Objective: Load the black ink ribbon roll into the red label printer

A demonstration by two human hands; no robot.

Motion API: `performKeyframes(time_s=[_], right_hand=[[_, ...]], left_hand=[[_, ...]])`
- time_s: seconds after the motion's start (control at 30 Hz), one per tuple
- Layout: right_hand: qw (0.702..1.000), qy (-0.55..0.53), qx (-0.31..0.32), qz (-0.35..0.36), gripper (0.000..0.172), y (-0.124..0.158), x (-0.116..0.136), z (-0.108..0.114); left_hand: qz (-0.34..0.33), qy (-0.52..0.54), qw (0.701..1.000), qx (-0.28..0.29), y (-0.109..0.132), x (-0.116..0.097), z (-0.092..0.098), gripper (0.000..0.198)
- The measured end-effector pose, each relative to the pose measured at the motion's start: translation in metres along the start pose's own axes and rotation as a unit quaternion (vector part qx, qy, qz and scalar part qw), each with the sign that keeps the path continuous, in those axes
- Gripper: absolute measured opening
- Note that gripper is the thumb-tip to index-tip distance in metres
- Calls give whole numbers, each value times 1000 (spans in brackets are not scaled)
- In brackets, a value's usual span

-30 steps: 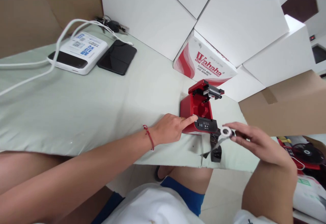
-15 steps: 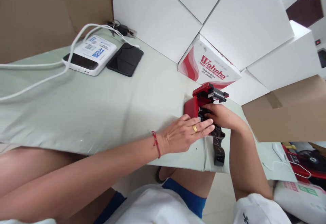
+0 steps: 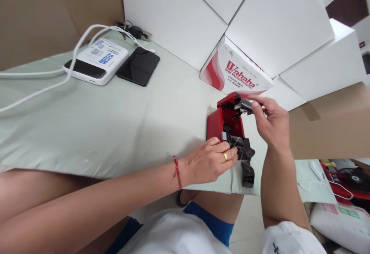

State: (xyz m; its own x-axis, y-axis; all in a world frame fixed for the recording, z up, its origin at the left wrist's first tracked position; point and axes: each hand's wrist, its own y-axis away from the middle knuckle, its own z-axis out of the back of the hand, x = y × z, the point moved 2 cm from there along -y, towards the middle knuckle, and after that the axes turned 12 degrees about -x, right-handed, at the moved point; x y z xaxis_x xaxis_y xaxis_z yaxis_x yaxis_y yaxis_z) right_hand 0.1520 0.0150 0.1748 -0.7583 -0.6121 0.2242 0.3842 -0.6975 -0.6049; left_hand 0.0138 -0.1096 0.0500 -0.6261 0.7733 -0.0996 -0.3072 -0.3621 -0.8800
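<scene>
One pale green table [image 3: 167, 107], red device [image 3: 214, 125] atop, white boxes [image 3: 173, 19] behind

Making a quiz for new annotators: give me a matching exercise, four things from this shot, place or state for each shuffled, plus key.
Things
1. left hand
2. right hand
3. dark phone
4. red machine

Places and states
A. lying flat next to a white device
B. standing with its lid raised
C. wearing a gold ring
D. at the front edge of the raised lid

Right pairs: 1-C, 2-D, 3-A, 4-B
</scene>
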Motion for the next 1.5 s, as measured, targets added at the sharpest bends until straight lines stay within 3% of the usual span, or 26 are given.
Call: performKeyframes(time_s=[0.07, 0.17, 0.37, 0.5, 0.6, 0.73, 0.87, 1.0, 1.27, 1.5], right_hand=[[998, 40, -26, 33, 40, 0, -8, -8], [998, 45, 14, 31, 45, 5, -20, -19], [999, -42, 32, -3, 38, 39, -12, -4], [998, -51, 35, 6, 33, 70, -12, -5], [998, -68, 11, 6, 31, 85, -17, -12], [995, -102, -8, -18, 30, 92, -21, -17], [993, -115, -12, -32, 31, 93, -24, -18], [992, -121, -5, -38, 31, 94, -26, -19], [988, -136, -66, -30, 28, 105, -20, -22], [987, -134, -92, 4, 32, 135, 0, -8]], left_hand=[[5, 0, 1000, -5, 0, 0, 0, 31], [0, 1, 1000, -8, 0, 0, 0, 30], [-2, 1, 1000, 5, 0, 0, -1, 28], [-9, 8, 999, -37, -1, 3, 2, 30], [34, 9, 997, -62, -6, 13, 7, 37], [116, 15, 993, -33, -10, 33, 11, 52], [134, 55, 989, 5, -4, 44, 9, 67], [144, 71, 987, 6, 3, 45, 5, 74], [93, 39, 993, -66, 5, 49, 1, 39], [91, 25, 992, -87, 7, 53, 3, 38]])
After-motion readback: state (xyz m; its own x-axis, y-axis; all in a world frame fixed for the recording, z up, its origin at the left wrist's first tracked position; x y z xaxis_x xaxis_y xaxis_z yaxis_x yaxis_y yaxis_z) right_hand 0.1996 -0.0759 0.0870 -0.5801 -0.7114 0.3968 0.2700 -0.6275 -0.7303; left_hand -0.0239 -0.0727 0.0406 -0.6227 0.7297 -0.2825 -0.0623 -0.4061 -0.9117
